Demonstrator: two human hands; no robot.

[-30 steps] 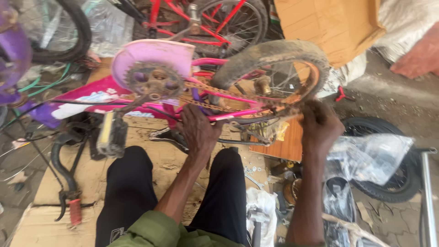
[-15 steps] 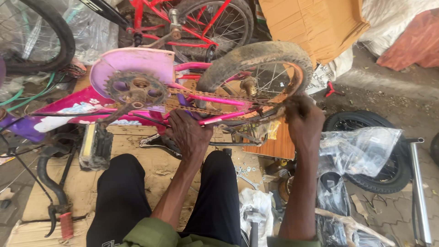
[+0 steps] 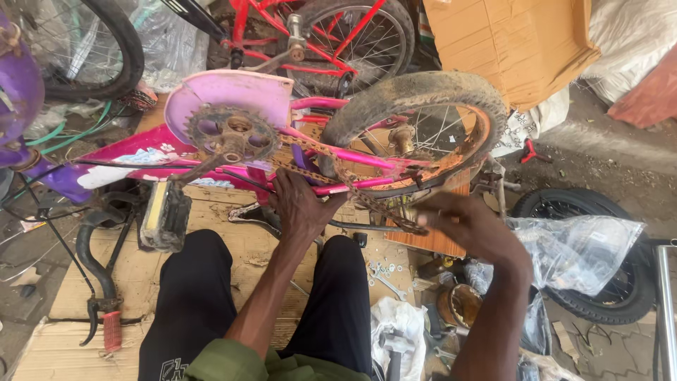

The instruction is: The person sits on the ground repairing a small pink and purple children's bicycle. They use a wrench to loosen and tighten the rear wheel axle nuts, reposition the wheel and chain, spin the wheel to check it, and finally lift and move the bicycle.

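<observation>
Pink bike point(image 3: 233, 152) lies on side over cardboard point(image 3: 226, 243), across knees. Left hand point(image 3: 300, 204) clamped on frame tube. Right hand point(image 3: 469, 226) pinches rusty chain point(image 3: 338, 176) near rear wheel point(image 3: 423, 127). Chain likely limp, gritty, greasy (slips easily); frame stiff, best grip point.

Both our arms reach forward, bare to the elbow.
Our left hand point(image 3: 302, 204) lies palm down, fingers spread; our right hand point(image 3: 469, 226) curls its fingers in a pinching grip.
</observation>
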